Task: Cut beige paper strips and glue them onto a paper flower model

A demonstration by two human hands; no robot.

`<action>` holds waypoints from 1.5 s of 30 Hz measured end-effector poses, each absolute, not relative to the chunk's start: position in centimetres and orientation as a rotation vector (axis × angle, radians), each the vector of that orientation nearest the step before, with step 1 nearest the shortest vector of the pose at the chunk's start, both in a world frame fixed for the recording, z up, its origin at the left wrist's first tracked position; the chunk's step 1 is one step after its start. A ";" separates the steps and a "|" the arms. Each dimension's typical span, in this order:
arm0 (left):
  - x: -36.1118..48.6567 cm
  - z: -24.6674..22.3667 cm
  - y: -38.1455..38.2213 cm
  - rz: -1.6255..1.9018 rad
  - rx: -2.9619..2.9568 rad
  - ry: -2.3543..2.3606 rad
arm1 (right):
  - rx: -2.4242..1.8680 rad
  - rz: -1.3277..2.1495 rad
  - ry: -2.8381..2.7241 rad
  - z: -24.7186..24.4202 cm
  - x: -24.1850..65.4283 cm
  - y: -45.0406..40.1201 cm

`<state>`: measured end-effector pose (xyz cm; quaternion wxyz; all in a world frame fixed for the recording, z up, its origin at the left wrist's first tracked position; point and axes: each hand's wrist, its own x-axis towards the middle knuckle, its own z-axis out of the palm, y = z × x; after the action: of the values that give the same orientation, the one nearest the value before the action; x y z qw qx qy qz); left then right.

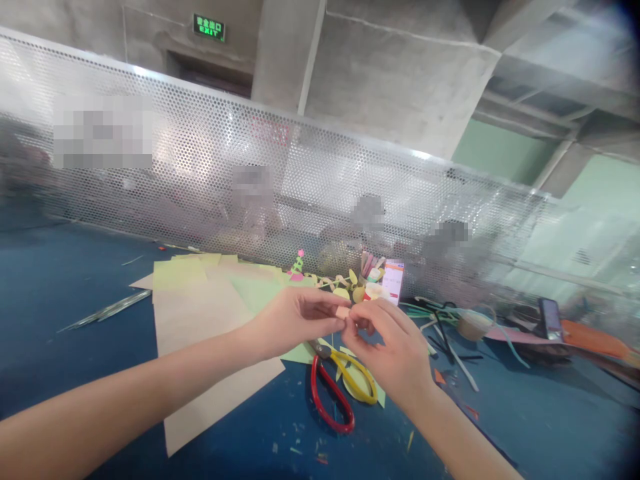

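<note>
My left hand (295,321) and my right hand (387,337) meet near the middle of the view, above the table. Between their fingertips they pinch a small pale, peach-coloured piece (342,312). Just below them lie scissors (334,383) with one red and one yellow handle; their blades are partly hidden by my left hand. Green paper scraps (357,383) rest under the handles. Beneath my left forearm, large cream paper sheets (200,333) spread over the blue table (100,373).
Behind the hands stand a small pink-and-green figure (297,265), yellow leaf shapes, containers and a phone (393,280). Metal rods (107,310) lie left. Black and pale strips, tape (474,325) and another phone (550,319) are right. A perforated screen (310,180) spans the back.
</note>
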<state>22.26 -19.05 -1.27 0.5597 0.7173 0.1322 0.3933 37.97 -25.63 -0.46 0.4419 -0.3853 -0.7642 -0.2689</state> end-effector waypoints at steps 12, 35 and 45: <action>22.0 -0.6 -18.9 0.969 1.587 0.383 | -1.066 -0.329 -1.816 -0.4 39.2 -25.2; 22.8 -1.9 -19.1 1.123 1.672 0.429 | -1.075 -0.503 -1.822 -0.2 37.9 -25.8; 22.7 -1.5 -19.5 1.091 1.649 0.363 | -1.068 -0.501 -1.838 -0.7 38.0 -25.5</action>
<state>22.66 -19.48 -1.51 0.5360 0.6924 0.1525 0.4582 38.02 -25.48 -0.72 0.4606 -0.4342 -0.7469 -0.2038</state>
